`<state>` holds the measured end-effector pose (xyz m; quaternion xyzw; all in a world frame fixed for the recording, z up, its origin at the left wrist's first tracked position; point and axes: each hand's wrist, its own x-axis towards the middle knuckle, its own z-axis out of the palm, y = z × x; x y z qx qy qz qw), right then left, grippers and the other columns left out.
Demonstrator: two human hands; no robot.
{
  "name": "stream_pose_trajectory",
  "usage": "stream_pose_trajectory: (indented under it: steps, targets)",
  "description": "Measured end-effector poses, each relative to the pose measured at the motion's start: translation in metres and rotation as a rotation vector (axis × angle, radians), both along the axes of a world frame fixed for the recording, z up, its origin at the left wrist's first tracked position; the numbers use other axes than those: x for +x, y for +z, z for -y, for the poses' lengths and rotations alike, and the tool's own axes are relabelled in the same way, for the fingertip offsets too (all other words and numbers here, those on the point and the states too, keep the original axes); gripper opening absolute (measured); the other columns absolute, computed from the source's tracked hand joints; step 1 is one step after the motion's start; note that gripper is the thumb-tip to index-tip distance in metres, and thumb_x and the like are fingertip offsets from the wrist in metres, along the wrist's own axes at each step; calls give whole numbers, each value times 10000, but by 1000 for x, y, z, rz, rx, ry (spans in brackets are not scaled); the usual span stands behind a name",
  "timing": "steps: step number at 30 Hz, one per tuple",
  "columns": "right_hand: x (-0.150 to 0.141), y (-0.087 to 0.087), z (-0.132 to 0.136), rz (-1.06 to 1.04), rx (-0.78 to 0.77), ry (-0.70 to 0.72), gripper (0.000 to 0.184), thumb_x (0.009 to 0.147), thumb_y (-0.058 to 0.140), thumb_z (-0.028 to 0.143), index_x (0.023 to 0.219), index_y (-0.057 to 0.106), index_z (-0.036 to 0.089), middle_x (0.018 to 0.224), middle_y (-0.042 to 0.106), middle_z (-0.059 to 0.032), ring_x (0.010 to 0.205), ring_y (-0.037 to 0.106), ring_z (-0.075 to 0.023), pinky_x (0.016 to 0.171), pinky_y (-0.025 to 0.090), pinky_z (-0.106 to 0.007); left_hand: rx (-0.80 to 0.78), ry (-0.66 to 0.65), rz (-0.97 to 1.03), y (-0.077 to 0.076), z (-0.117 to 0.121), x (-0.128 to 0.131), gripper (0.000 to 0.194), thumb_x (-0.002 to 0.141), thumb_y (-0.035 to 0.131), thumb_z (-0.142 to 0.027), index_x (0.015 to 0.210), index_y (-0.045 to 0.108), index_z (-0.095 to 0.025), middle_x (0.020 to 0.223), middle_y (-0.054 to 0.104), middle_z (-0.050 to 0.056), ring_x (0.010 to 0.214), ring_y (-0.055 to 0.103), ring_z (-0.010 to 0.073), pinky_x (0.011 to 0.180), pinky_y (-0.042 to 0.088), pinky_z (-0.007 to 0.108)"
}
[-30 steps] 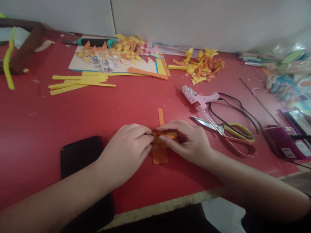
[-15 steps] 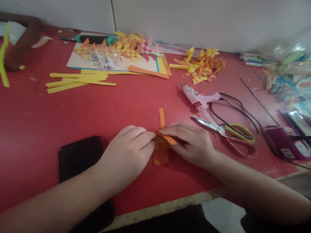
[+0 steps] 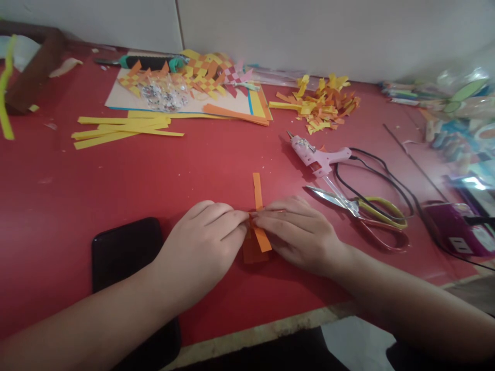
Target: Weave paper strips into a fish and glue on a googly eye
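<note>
Between my hands near the table's front lie orange paper strips point(image 3: 258, 191), partly crossed; one narrow strip points away from me. A nearer strip end point(image 3: 263, 241) slants down toward me over a wider, darker orange piece point(image 3: 253, 254). My left hand point(image 3: 211, 234) is closed, its fingertips pinching the left side of the strips. With fingers bent together, my right hand point(image 3: 296, 229) grips the strips from the right. The fingers hide the crossing itself.
A black phone point(image 3: 124, 247) lies by my left forearm. Scissors point(image 3: 353, 206) and a pink glue gun point(image 3: 319, 158) with its cord sit right. Yellow strips point(image 3: 119, 129), woven paper pieces point(image 3: 209, 74) and a pile of paper scraps point(image 3: 328, 105) lie toward the wall.
The loose orange strip end has swung from pointing right to pointing down toward me. My right hand's fingers have shifted slightly lower; my left hand has hardly moved.
</note>
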<state>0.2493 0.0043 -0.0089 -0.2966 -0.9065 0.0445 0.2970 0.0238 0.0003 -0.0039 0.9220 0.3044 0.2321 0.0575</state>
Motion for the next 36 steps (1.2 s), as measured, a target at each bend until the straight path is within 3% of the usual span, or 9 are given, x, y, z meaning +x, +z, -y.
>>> stream_pose_trajectory:
  steps: [36]
  targets:
    - [-1, 0, 1, 10, -6, -9, 183, 902, 558, 100, 1032, 676, 152, 971, 770, -96, 912, 709, -208, 814, 596, -369, -23, -5, 8, 0, -1, 0, 172, 932, 534, -92, 1000, 692, -83, 1023, 733, 98, 876, 660, 273, 717, 536, 438]
